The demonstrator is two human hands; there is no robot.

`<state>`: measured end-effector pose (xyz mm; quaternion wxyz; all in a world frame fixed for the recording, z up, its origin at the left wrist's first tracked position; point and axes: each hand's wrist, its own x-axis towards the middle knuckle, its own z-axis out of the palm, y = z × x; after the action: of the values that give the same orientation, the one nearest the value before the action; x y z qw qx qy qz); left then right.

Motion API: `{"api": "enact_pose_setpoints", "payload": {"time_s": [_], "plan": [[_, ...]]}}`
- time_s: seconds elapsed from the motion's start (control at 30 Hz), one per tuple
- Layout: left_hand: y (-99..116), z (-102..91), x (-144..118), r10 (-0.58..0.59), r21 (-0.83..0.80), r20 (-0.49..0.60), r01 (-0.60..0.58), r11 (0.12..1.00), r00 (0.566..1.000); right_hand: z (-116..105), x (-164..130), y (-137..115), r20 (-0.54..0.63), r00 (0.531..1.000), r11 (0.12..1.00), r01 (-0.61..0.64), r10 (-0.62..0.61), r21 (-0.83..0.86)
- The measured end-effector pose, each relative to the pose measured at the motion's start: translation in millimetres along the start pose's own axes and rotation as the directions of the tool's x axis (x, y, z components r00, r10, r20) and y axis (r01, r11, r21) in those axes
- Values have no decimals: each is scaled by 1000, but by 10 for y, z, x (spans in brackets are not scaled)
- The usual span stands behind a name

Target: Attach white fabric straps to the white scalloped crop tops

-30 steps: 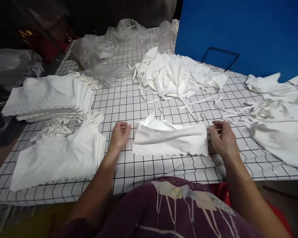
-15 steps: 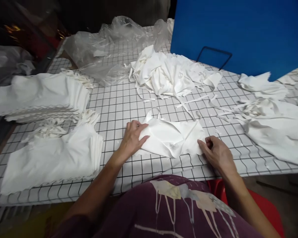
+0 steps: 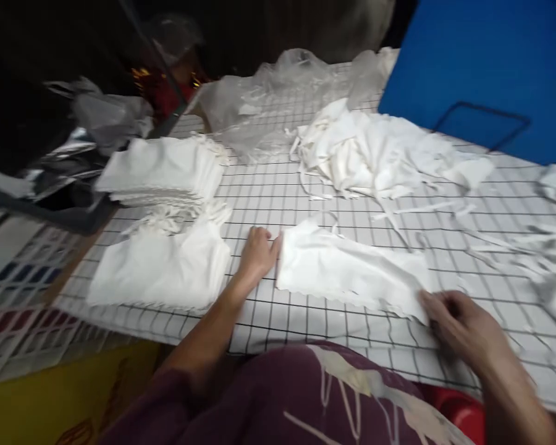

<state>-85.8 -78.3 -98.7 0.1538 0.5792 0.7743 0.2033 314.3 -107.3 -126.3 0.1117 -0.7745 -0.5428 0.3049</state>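
Hands frame a white folded garment (image 3: 352, 272) on the gridded table (image 3: 306, 321): right hand (image 3: 463, 330), blurred, fingers curled at its near corner; left hand (image 3: 256, 254), fingers together, touching its far end; beyond lie folded stacks (image 3: 162, 272), loose white pile (image 3: 375, 148), blue board (image 3: 486, 68).

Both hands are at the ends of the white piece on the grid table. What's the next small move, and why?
Probably slide the folded white piece left onto the near stack. It lies flat on the grid table, the left hand touches its left edge and the right hand its right corner, and similar folded pieces lie stacked just beside the left hand. The frame is blurred, so the grip is unclear.
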Motion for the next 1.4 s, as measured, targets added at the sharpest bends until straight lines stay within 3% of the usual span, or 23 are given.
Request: {"api": "enact_pose_setpoints", "payload": {"time_s": [0.1,0.27,0.37,0.47,0.53,0.6,0.63,0.7,0.73,0.77,0.83,0.93,1.0,1.03,1.1,1.2,1.27,1.33,1.4], "plan": [[-16,7,-232,51,114,26,-54,992,998,-26,-91,-256,-31,997,998,65,-65,0],[21,-16,-373,63,128,96,-75,989,993,-41,-161,-329,-60,988,990,141,-140,15],[-63,-70,-294,-64,-97,224,87,991,972,-85,-227,-335,-12,987,984,163,-163,76],[-229,-177,-203,-251,-363,339,372,854,907,-119,-289,-353,20,990,979,138,-143,153],[-326,-261,-171,-361,-387,323,470,793,875,-123,-313,-369,27,995,979,92,-99,183],[-366,-320,-173,-405,-335,288,487,807,868,-123,-305,-403,5,998,979,68,-70,192],[-355,-330,-186,-398,-294,254,462,837,882,-125,-284,-433,-31,996,978,92,-88,188],[-262,-292,-234,-298,-172,66,305,937,952,-141,-197,-526,-168,962,962,239,-215,135],[-181,-241,-266,-174,-83,-65,168,982,983,-154,-130,-588,-232,920,935,343,-316,86],[-80,-171,-300,-4,11,-182,6,1000,983,-169,-48,-656,-270,863,893,450,-427,25],[159,17,-362,363,122,-264,-343,931,894,-192,149,-798,-229,741,773,626,-631,-103],[505,332,-400,719,10,-80,-721,693,690,-181,448,-972,46,589,568,794,-807,-215],[648,495,-383,834,-87,32,-829,552,551,-134,595,-1042,197,521,481,849,-830,-218],[686,551,-368,863,-117,73,-855,505,500,-101,647,-1063,222,516,476,854,-828,-211],[706,616,-340,887,-139,126,-878,459,444,-27,713,-1082,187,557,523,828,-809,-204],[674,640,-321,894,-120,168,-891,438,416,67,756,-1076,70,648,627,754,-758,-193],[656,644,-321,896,-99,189,-900,424,401,98,771,-1074,26,681,666,723,-732,-183],[650,650,-325,898,-83,205,-908,412,389,108,782,-1092,40,653,640,751,-757,-162],[650,659,-330,900,-77,211,-911,404,381,114,789,-1139,104,573,562,819,-813,-119]]}}
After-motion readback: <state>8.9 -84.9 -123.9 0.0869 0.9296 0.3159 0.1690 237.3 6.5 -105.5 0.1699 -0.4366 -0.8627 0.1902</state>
